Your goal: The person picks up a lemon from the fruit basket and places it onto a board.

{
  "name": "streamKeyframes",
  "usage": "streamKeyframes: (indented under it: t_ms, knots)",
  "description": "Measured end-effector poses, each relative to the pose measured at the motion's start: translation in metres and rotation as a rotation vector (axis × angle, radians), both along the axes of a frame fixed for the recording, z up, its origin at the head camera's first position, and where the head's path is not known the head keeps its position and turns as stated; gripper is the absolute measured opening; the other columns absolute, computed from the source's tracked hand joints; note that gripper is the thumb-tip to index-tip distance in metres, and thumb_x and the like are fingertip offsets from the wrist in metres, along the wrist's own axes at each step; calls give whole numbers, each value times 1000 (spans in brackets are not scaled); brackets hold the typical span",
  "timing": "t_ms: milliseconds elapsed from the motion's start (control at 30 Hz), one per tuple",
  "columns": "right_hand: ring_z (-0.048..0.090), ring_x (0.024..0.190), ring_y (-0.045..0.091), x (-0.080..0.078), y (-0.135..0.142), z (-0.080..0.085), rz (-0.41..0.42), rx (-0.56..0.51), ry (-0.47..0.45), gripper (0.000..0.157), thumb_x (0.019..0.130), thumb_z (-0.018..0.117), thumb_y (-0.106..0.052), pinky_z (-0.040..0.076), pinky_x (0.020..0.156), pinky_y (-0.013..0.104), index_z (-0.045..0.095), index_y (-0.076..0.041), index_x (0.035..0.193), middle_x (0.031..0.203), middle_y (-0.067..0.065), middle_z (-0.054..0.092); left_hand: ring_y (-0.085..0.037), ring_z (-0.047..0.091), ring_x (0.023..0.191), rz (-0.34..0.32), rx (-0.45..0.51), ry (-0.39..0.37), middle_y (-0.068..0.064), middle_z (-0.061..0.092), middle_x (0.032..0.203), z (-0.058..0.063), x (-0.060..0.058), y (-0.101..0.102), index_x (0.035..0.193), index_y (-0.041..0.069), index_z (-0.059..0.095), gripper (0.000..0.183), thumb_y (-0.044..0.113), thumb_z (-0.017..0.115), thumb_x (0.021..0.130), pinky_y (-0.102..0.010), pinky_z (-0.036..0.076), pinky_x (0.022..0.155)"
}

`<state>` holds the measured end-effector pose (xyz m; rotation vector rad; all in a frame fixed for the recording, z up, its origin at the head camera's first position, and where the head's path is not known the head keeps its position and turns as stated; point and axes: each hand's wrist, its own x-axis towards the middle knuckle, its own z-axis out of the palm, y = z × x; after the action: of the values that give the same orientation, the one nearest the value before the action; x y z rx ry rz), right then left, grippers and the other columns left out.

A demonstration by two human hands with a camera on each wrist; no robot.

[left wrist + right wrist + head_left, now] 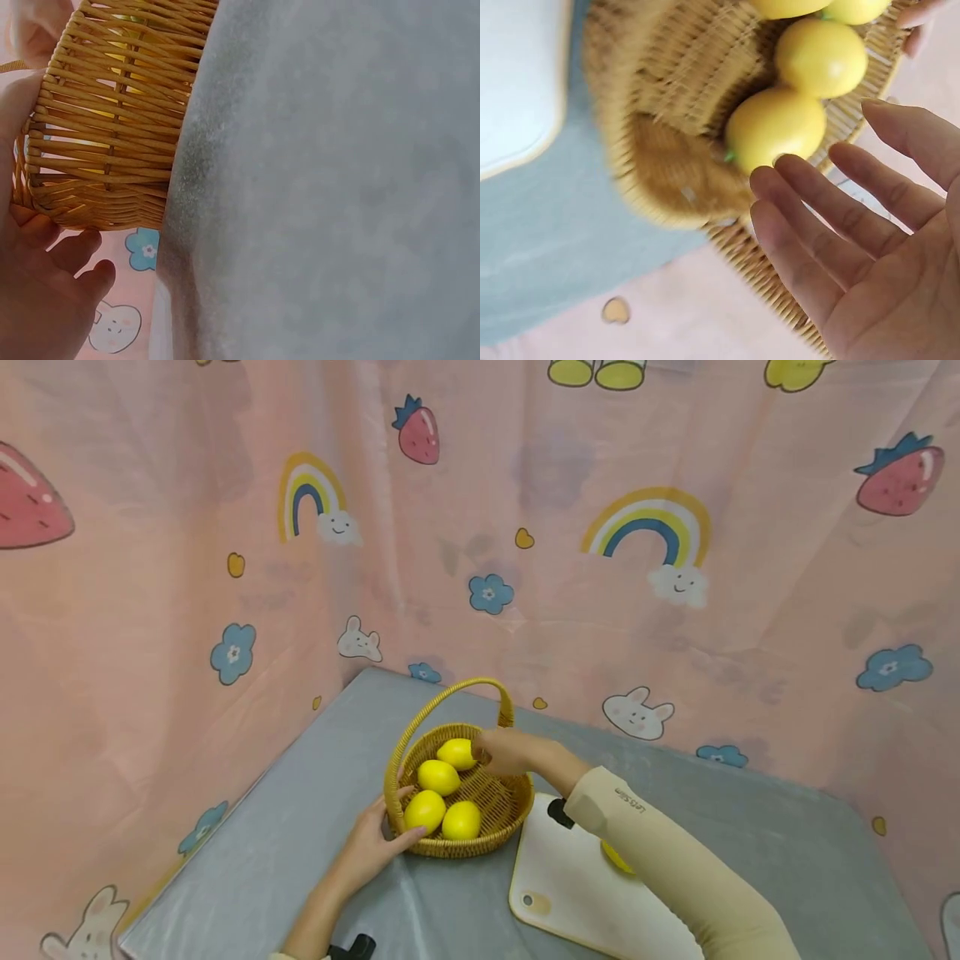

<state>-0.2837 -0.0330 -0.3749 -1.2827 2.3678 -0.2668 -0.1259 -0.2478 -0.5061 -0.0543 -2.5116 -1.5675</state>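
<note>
A yellow wicker basket [468, 850] with a tall arched handle holds several lemons [461, 820]. My left hand [371, 839] grips the basket's left side, its thumb over the front rim; in the left wrist view the fingers bend around the woven wall [112, 112]. Over the far side of the basket, my right hand [510, 752] is beside the farthest lemon [456, 752]. The right wrist view shows that hand [870, 232] with fingers spread and nothing in the palm, fingertips right at the nearest lemon [776, 129].
A white cutting board [562, 885] with a yellow edge lies right of the basket, under my right forearm. On it a yellow thing [617, 857] is mostly hidden by the sleeve. Grey cloth [300, 827] covers the table, and a pink printed curtain [480, 485] hangs behind.
</note>
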Motion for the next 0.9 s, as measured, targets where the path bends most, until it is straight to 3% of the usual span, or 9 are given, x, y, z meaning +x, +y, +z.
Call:
streamKeyframes:
  t_ms: [233,667,900]
  knots:
    - [61,115,32,8,-28,-6,5,-14,-9,39,95,67,-8,54,92,40,60,2,132,129,17,62,-33,36,142,-3,13,-27,-7,42,155,-1,0,2,146,7,49,70,32,78,87,-61,27,114]
    - [57,123,24,14,-61,-16,0,31,65,45,97,66,-16,49,100,36,56,-7,140,138,9,59,-34,43,137,27,19,-22,-11,56,142,-2,2,2,145,8,51,70,33,79,86,-63,30,112]
    - [55,127,21,22,-73,-23,-40,80,90,44,97,66,-13,48,102,34,58,-13,140,140,3,58,-37,34,143,5,10,9,-9,34,159,-4,4,1,144,4,51,68,30,78,87,-64,27,113]
